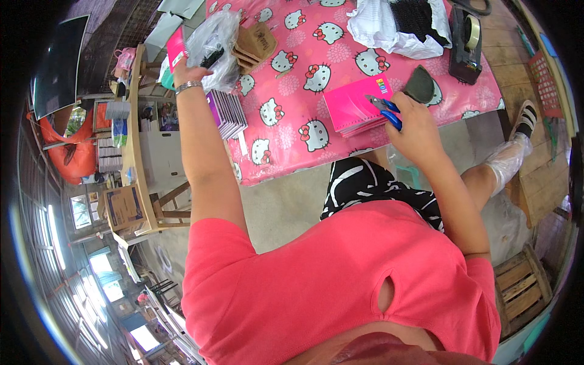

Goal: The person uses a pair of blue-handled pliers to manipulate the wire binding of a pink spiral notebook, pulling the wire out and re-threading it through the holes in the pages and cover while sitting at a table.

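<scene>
At the table's far left corner my left hand (pixel 190 75) grips the lower end of a small pink notebook (pixel 176 48), thumb stretched to the right. My right hand (pixel 417 126) is closed round blue-handled pliers (pixel 389 109), whose jaws point left. Under the jaws lies a stack of bright pink spiral notebooks (pixel 353 104) near the table's front edge. A dark green rounded piece (pixel 420 85) rests just beyond my right hand. Beside my left forearm stands a row of purple-covered notebooks (pixel 226 114).
A pink table cover with cat faces (pixel 283 112) lies under everything. Near my left hand are a clear plastic bag (pixel 214 45) and brown cardboard pieces (pixel 254 45). A black tape dispenser (pixel 465 58) and white paper with black coils (pixel 395 27) sit at the far right.
</scene>
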The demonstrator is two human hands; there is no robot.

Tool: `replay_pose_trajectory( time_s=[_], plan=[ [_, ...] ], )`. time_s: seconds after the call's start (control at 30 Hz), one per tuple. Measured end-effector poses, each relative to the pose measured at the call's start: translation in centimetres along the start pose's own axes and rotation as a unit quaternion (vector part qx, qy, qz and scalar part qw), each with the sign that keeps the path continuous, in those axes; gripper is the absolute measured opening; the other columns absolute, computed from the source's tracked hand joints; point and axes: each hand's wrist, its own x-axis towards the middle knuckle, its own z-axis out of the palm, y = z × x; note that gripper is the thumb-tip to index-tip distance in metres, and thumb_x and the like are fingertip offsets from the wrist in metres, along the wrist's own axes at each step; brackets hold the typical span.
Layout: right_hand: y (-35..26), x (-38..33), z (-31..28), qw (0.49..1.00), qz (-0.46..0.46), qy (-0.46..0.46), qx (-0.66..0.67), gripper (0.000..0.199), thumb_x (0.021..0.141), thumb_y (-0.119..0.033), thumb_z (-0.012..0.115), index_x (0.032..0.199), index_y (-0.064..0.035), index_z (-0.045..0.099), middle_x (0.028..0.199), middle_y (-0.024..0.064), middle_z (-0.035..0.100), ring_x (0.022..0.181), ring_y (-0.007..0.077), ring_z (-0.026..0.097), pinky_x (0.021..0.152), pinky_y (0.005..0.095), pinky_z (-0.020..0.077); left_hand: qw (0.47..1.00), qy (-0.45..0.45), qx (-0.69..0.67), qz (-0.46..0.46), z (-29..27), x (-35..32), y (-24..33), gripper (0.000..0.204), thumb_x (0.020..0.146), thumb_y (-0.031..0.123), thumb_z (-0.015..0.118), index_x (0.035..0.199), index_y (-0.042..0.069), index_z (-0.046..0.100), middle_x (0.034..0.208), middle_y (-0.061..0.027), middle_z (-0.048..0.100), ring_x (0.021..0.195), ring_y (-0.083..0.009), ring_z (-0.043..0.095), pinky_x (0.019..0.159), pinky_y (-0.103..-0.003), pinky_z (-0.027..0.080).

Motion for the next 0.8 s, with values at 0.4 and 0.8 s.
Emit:
replay_pose_trajectory(
  time_s=[0.4, 0.8],
  plan=[
    [-0.7, 0.0, 0.2, 0.999, -0.009, 0.002, -0.049, 0.033, 0.073, -0.012, 0.068, 0.102, -0.0050, 0.054, 0.089, 0.0144, 0.061, 0.087, 0.0344, 0.061, 0.077, 0.0446, 0.0438, 0.976, -0.186, -0.114, 0.011, -9.5, -13.8, -16.9, 0.031, 0.100, 0.026, 0.051, 0.123, 0.004, 0.052, 0.124, -0.0158, 0.060, 0.115, -0.0301, 0.059, 0.106, -0.046, 0.043],
    [9.2, -1.3, -1.9, 0.991, 0.104, 0.041, -0.080, 0.042, 0.080, -0.023, 0.067, 0.117, -0.0049, 0.059, 0.108, 0.0166, 0.061, 0.102, 0.0353, 0.060, 0.091, 0.0454, 0.0429, 0.994, -0.046, -0.016, -0.099, -12.9, -20.8, -22.7, 0.047, 0.101, 0.035, 0.045, 0.131, -0.001, 0.041, 0.127, -0.0159, 0.050, 0.095, -0.0284, 0.055, 0.087, -0.044, 0.046]
  ],
)
